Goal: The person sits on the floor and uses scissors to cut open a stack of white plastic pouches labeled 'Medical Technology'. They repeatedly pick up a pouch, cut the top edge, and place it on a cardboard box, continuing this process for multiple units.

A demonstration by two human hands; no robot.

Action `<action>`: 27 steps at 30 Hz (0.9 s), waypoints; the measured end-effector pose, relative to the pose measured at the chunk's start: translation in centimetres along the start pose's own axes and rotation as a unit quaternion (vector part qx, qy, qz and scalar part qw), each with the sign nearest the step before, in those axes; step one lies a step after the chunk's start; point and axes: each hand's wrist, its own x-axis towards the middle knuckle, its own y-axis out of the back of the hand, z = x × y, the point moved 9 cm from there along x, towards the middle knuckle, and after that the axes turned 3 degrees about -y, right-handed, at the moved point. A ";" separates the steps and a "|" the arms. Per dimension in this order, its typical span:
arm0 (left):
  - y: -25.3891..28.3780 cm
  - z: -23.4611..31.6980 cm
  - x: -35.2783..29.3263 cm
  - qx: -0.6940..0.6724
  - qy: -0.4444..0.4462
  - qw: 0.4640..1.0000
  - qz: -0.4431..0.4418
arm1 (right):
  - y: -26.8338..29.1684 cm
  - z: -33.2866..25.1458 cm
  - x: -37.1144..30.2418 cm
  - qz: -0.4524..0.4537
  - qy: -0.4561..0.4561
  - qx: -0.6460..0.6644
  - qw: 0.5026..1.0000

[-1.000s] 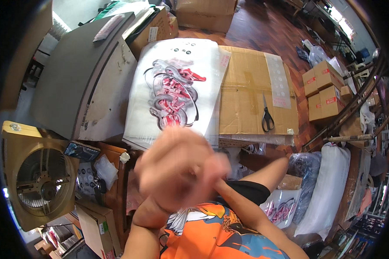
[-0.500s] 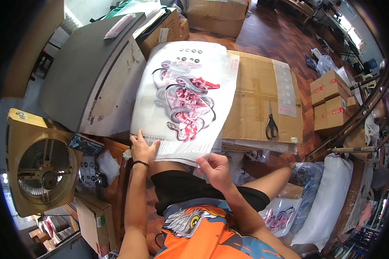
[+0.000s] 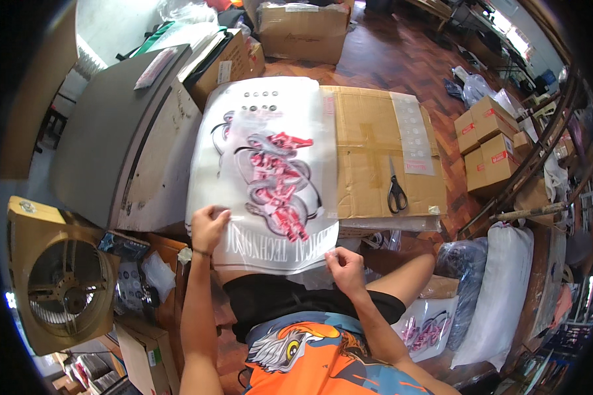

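Note:
A translucent film sheet [image 3: 277, 158] printed with grey snake-like coils, red shapes and a row of white lettering covers a stack of similar sheets, its near edge hanging toward my lap. My left hand [image 3: 209, 230] is closed on the film's left edge, fingertips curled over it. At the near right corner, my right hand [image 3: 347, 271] pinches the film between thumb and fingers. Beneath lies a flat cardboard box [image 3: 362, 131]. Black-handled scissors [image 3: 395, 191] rest on it to the right, beside a narrow strip of printed film [image 3: 413, 131].
A grey-topped cabinet [image 3: 112, 131] stands at the left, with a yellow-framed fan [image 3: 62, 283] nearer me. Small cartons [image 3: 487, 141] are stacked on the right. White wrapped rolls [image 3: 497, 296] lie beside my right leg. A large carton [image 3: 303, 33] sits on the wooden floor behind.
The film has been drawn toward me and its near edge spread wider, so the lettering now shows plainly. Both hands have shifted with it. My view has moved slightly.

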 end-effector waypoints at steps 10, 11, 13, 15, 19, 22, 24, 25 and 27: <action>-18.8 -1.0 -17.8 -0.545 0.317 0.769 -0.105 | 15.6 -1.2 15.7 0.216 0.099 0.027 0.971; -21.7 -0.9 -17.5 -0.563 0.324 0.753 -0.107 | 17.5 -0.7 16.0 0.259 0.093 -0.045 0.960; -26.3 -1.1 -15.9 -0.592 0.322 0.730 -0.112 | 18.3 0.1 15.4 0.249 0.161 -0.221 0.929; -29.3 -0.4 -14.2 -0.617 0.306 0.716 -0.119 | 17.9 0.5 14.6 0.193 0.178 -0.310 0.914; -31.1 0.5 -13.4 -0.589 0.323 0.734 -0.100 | 17.6 1.2 12.5 0.199 0.192 -0.394 0.877; -32.3 1.7 -13.9 -0.581 0.316 0.738 -0.135 | 18.9 2.6 13.7 0.212 0.049 -0.430 0.876; -33.2 2.5 -13.9 -0.561 0.310 0.750 -0.164 | 19.8 3.1 14.0 0.197 0.030 -0.418 0.886; -33.1 2.4 -14.1 -0.553 0.306 0.756 -0.168 | 19.9 3.2 14.0 0.152 0.005 -0.389 0.909; -35.2 2.2 -14.3 -0.531 0.313 0.766 -0.183 | 22.1 8.1 13.0 0.078 -0.055 -0.189 0.977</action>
